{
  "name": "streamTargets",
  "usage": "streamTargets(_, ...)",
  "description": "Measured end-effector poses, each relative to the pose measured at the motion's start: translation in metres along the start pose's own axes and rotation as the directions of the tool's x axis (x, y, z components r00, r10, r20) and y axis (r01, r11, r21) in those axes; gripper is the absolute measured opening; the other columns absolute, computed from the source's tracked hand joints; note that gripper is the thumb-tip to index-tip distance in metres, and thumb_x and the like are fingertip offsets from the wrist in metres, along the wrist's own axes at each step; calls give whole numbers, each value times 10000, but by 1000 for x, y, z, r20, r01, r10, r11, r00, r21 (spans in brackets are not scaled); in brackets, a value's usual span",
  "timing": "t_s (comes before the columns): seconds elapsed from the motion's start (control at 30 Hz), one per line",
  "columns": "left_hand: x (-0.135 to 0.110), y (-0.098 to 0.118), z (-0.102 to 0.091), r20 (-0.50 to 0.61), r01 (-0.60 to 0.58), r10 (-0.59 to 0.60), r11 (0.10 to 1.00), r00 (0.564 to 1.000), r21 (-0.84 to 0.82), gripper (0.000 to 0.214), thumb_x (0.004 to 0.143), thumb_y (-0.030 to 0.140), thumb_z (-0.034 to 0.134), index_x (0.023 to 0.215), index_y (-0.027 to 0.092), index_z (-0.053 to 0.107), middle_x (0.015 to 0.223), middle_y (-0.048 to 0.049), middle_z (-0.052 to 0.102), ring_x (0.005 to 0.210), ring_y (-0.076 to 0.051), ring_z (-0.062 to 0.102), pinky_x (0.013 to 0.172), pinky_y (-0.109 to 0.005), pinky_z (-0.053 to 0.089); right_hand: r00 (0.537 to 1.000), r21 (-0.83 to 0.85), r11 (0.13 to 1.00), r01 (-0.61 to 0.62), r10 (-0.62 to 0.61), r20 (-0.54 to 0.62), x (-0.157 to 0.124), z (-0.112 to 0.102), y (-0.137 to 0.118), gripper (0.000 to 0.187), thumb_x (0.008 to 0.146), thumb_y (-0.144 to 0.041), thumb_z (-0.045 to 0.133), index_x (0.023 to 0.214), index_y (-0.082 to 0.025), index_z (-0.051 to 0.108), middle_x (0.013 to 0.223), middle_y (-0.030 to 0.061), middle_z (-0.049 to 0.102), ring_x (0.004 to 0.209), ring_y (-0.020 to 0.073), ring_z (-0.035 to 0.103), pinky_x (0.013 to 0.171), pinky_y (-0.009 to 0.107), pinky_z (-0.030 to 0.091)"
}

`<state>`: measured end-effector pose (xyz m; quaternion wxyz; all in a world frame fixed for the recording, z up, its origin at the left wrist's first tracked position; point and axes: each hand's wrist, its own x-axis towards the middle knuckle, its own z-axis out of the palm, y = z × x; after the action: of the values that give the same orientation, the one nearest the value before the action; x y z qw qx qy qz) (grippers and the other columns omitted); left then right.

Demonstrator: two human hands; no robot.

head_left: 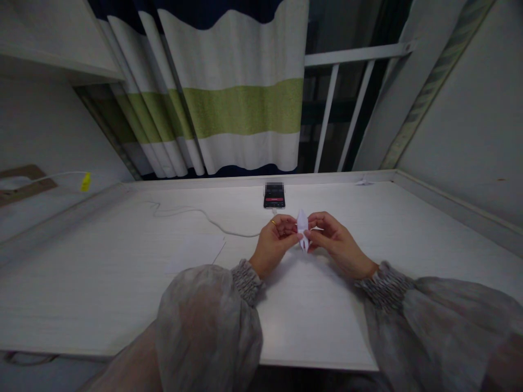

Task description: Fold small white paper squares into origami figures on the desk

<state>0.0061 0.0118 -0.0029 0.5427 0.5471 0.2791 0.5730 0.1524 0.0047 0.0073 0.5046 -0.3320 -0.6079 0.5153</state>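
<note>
A small piece of folded white paper (302, 222) is held upright above the white desk, pinched from both sides. My left hand (275, 239), with a gold ring on one finger, grips its left edge between thumb and fingers. On the opposite side, my right hand (333, 239) pinches the paper with its thumb in front and the fingers behind. The paper has a pointed top and split, narrow points at the bottom. Parts of it behind the fingertips are hidden.
A phone (274, 196) stands at the desk's back, near a white cable (212, 220) running left. Flat white paper (194, 253) and a thin dark stick-like item (219, 252) lie left of my hands. Another folded white paper piece (364, 182) sits at the back right. A curtain (245, 109) hangs behind.
</note>
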Motion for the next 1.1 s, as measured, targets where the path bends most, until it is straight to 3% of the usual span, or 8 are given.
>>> streamTargets(0.3,-2,1,1,-7,55,-55,998,998,-43,278,561,128,696,782,149,528,671,34,557,613,-64,510,640,-216,410,999,6,999,-43,43,6,1,0,0,219,659,-311,673,752,-188,517,706,-43,517,521,71,526,498,238,483)
streamTargets(0.6,-2,0,1,-52,111,-118,987,992,-114,298,530,111,706,798,144,579,676,29,583,633,-65,527,647,-208,422,999,88,995,-54,54,4,0,0,3,191,660,-276,670,773,-180,550,758,-32,513,559,75,539,493,241,500)
streamTargets(1.1,-2,2,1,-44,191,-195,979,980,-69,186,524,153,716,695,128,648,617,4,643,556,-90,557,600,-239,442,997,120,990,-72,73,0,0,-1,2,154,648,-262,670,705,-175,556,667,-33,577,528,99,562,531,279,486)
